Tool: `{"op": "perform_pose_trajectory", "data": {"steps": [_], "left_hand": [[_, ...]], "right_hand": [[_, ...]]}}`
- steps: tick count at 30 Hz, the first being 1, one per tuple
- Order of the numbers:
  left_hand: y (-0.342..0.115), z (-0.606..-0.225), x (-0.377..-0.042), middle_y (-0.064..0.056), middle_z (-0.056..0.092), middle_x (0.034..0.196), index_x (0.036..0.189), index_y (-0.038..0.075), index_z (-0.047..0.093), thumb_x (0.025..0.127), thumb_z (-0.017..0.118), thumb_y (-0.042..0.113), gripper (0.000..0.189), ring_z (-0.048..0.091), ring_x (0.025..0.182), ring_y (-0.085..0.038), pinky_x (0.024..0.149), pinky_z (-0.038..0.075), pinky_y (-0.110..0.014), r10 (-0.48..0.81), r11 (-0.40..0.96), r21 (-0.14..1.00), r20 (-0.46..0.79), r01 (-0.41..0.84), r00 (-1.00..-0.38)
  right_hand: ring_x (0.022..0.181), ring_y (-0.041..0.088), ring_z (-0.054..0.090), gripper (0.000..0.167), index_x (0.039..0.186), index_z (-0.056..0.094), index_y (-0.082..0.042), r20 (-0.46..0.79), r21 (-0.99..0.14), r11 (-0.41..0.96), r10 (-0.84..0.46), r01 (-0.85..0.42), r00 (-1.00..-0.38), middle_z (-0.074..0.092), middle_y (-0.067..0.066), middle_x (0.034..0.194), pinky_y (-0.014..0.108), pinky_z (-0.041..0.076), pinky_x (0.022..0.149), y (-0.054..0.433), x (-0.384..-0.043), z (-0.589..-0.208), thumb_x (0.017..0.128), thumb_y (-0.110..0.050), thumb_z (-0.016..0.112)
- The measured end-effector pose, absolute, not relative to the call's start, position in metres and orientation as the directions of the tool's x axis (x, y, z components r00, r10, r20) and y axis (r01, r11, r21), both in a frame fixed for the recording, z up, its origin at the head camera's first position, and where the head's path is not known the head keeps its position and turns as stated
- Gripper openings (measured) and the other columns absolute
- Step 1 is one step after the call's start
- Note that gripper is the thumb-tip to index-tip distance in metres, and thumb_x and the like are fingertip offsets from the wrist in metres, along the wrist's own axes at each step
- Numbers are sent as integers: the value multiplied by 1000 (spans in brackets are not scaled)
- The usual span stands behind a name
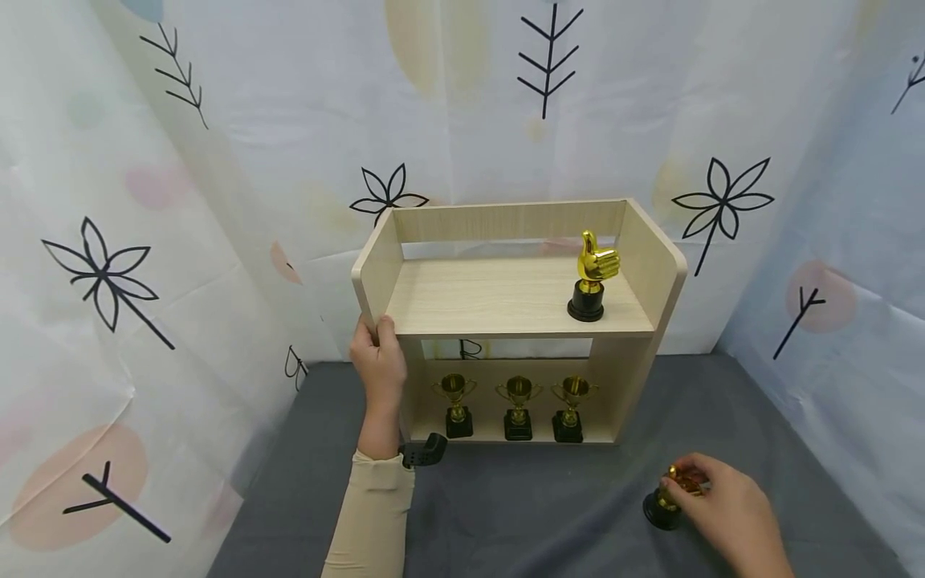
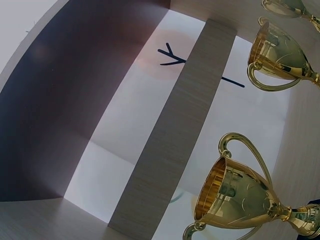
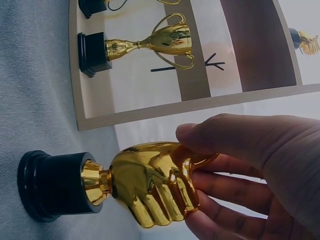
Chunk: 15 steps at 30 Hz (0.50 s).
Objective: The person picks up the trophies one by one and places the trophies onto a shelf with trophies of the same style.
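Nearest the viewer, the right hand (image 1: 733, 510) pinches a gold thumbs-up trophy (image 3: 155, 185) high on its moulded fist, the thumb on one side and the fingers on the other. The relation that counts is trophy to grip: it lies to the left of the palm, its long axis close to upright, gilt part up in the fingers and black base down toward the grey cloth of the bench (image 1: 535, 502); whether the base touches the cloth cannot be told. The right hand is plainly the nearer one, with the trophy in front of and to the right of the wooden shelf (image 1: 477, 293). The gilt is mirror-smooth, ridged where the moulded fingers curl, and narrows to a short stem over a dark, round, stepped base. Farther off, the left hand (image 1: 381, 369) grips the front of the shelf at its left side, below a dark wristband (image 1: 425, 451) and a beige sleeve (image 1: 372, 514). The shelf is pale, faintly grained, with rounded upper front corners. On its lower level stand a left cup (image 1: 456, 397), a middle cup (image 1: 518, 397) and a right cup (image 1: 571, 397), gold, two-handled, on blocky black bases. A second thumbs-up trophy (image 1: 592, 269) stands upright toward the right end of the upper board. Behind hangs a creased white backdrop (image 1: 289, 160) with black line-drawn leaves.
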<state>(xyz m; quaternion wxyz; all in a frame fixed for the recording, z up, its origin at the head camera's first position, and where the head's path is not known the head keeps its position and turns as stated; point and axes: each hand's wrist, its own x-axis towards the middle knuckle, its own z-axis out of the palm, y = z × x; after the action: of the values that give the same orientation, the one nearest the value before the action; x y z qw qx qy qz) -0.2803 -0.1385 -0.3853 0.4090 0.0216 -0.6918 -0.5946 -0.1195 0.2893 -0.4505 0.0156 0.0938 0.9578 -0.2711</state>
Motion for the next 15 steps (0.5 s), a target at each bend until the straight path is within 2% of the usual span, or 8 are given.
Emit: {"op": "perform_pose_trajectory", "data": {"steps": [6,15], "left_hand": [[-139,-386,-280,-23,75,101,116,-5,72,104,55,16,29,57,79,-25,67,42,-33,-517,301,840,541,451,-663],[-139,-386,-280,-22,75,102,116,-4,72,105,55,17,30,59,80,-25,67,43,-35,-512,299,843,537,448,-670]], "right_hand": [[80,18,70,39,109,76,-8,-55,-500,849,163,169,-985,77,1,96,47,56,70,289,-118,-456,88,-40,85],[79,18,69,32,111,75,-5,-36,-518,842,153,149,-988,76,3,95,44,56,67,288,-116,-461,91,-29,82]]}}
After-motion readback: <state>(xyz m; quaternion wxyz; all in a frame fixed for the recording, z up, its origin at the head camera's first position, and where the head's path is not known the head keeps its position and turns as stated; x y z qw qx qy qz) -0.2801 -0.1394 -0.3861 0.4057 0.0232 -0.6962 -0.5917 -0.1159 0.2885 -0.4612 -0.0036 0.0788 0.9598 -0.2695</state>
